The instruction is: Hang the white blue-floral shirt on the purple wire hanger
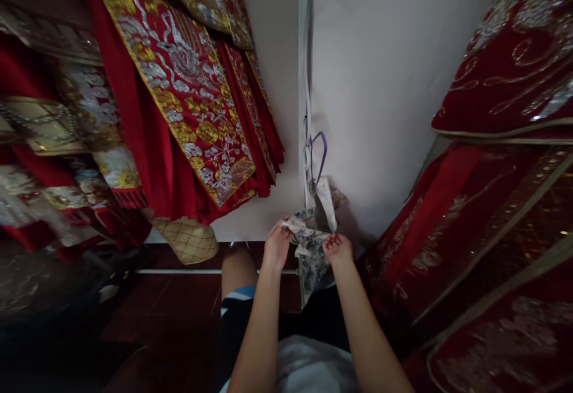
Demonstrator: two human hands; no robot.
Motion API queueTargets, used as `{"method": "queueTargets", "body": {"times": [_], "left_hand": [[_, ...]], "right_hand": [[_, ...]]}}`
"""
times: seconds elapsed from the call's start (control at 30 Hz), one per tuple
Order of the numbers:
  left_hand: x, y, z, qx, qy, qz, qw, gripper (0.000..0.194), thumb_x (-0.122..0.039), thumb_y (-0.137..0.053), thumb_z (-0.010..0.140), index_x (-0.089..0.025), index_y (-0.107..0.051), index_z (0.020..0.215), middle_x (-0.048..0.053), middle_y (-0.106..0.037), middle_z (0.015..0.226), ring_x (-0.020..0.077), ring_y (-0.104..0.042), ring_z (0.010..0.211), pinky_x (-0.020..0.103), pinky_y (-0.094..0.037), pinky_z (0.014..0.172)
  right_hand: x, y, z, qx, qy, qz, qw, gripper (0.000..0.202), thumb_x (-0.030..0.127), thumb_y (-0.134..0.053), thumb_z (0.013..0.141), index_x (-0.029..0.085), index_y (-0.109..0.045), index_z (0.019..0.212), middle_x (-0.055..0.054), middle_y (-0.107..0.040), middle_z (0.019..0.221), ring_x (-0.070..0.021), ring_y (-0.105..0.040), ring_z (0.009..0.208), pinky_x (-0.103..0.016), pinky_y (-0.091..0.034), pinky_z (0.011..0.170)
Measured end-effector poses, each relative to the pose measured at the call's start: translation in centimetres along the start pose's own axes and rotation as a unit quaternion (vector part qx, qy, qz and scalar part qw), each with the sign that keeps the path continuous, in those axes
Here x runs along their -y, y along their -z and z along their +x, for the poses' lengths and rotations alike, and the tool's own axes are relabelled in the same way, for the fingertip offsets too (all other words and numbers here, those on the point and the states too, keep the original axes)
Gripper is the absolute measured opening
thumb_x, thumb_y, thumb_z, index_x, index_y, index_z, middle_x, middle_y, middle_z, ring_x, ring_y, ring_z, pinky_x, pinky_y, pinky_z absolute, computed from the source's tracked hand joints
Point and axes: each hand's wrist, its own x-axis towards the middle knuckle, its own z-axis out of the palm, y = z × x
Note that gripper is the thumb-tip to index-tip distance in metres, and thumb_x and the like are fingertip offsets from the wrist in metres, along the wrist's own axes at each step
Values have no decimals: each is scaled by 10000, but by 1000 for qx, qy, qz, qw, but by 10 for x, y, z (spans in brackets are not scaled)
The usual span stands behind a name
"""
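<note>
My left hand (277, 243) and my right hand (338, 248) both grip a piece of white cloth with a blue floral print (308, 249), held low in front of me against the white wall (380, 82). The cloth hangs down between my forearms. Just above it a purple loop (320, 151) and a pale bag or cover (326, 202) hang from white cords (307, 82) running down the wall. My knee (237, 270) shows under the left hand.
Red garments embroidered in gold and silver (179, 82) hang at the left. More red embroidered garments in clear covers (501, 202) crowd the right. A beige quilted item (188, 239) sits below the left garments. The floor (170, 321) is dark red-brown.
</note>
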Motion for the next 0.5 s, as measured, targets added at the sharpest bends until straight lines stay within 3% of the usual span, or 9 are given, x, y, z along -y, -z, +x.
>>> {"method": "queueTargets", "body": {"times": [0.1, 0.17, 0.33, 0.5], "left_hand": [[-8, -23, -16, 101, -9, 34, 994, 291, -394, -796, 684, -165, -672, 814, 98, -666, 1158, 200, -624, 999, 318, -467, 899], [-12, -38, -28, 154, -26, 96, 983, 313, -459, -755, 738, -170, -686, 839, 102, -621, 1266, 221, -595, 1090, 325, -448, 942], [-22, -63, -52, 229, -146, 293, 917, 298, -476, -608, 876, -192, -678, 814, 111, -579, 1306, 274, -501, 1263, 387, -356, 1092], [-35, -64, -58, 242, -187, 368, 878, 253, -435, -579, 909, -220, -706, 951, 101, -490, 1415, 266, -410, 1367, 384, -282, 1154]], "right_hand": [[2, 0, -3, -73, -9, -2, 997, 242, 447, -468, 761, 256, -387, 636, 53, -476, 492, -120, -483, 415, -236, -407, 422], [8, -7, -9, -63, -21, -24, 998, 235, 463, -540, 740, 243, -494, 669, 25, -579, 556, -136, -571, 501, -248, -442, 484], [29, -33, -36, 189, -88, -72, 975, 471, 680, -586, 758, 220, -669, 816, -31, -709, 736, -218, -687, 790, -300, -513, 669], [49, -35, -59, 271, -139, -62, 951, 579, 748, -521, 798, 228, -704, 975, -54, -726, 853, -222, -682, 926, -319, -535, 762]]}}
